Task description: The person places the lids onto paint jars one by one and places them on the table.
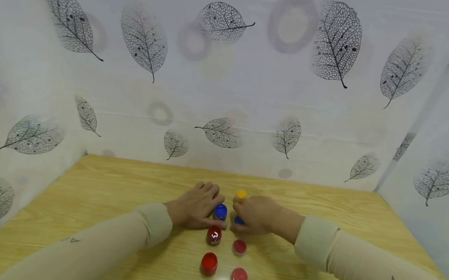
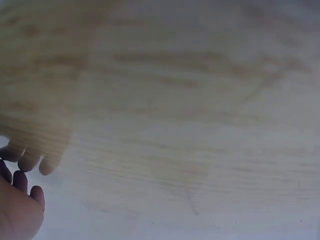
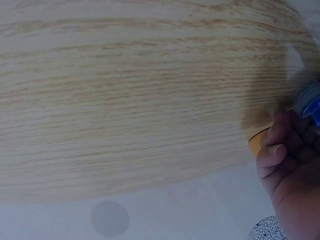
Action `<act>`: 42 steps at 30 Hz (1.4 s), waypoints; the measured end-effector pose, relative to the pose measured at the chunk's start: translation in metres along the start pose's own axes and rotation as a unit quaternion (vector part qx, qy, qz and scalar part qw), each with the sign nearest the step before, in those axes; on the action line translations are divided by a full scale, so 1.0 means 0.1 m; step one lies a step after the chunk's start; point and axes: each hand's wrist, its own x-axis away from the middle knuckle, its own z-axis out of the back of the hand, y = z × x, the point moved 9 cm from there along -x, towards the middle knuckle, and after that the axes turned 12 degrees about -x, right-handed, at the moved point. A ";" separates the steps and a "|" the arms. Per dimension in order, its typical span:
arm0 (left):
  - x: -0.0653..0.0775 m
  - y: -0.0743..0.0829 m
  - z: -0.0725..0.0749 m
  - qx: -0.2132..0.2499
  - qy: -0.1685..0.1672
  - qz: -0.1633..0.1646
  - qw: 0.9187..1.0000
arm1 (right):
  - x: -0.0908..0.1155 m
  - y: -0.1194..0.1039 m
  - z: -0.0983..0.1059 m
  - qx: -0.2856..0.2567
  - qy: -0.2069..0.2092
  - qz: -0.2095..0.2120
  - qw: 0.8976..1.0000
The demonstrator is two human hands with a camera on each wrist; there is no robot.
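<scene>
In the head view my left hand (image 1: 197, 204) lies on the table around a small open jar of blue paint (image 1: 220, 212), thumb in front of it and fingers behind. Opposite it, my right hand (image 1: 258, 214) pinches a round blue lid (image 1: 238, 220) low at the table, partly covered by the fingers. Just beyond the right hand stands a small yellow round thing (image 1: 241, 193). The right wrist view has my right hand (image 3: 295, 175) with fingers curled and the clear-walled blue jar (image 3: 311, 104) at the edge. Only fingertips and part of my left hand (image 2: 20, 210) show in the left wrist view.
Nearer to me stand a dark red paint jar (image 1: 214, 235) and a bright red one (image 1: 209, 264), both open. Two red lids (image 1: 239, 247) lie in a column to their right. A leaf-printed cloth (image 1: 227, 86) rises behind the wood-grain table (image 1: 132, 173).
</scene>
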 end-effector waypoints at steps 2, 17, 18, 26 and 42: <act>0.01 0.00 0.01 -0.003 -0.005 -0.001 1.000 | 0.00 0.01 0.03 -0.015 0.002 -0.003 1.000; 0.11 0.01 0.01 0.027 0.003 -0.002 1.000 | 0.08 -0.03 0.36 -0.045 0.080 0.078 0.993; 0.12 0.01 0.01 0.032 0.005 -0.002 0.999 | 0.08 -0.04 0.37 -0.050 0.085 0.082 0.992; 0.19 -0.10 0.06 0.098 0.029 0.036 0.994 | 0.12 -0.07 0.52 -0.086 0.109 0.105 0.985; 0.14 -0.23 0.82 0.067 0.163 0.074 0.982 | 0.31 -0.27 1.12 -0.079 0.166 0.156 0.970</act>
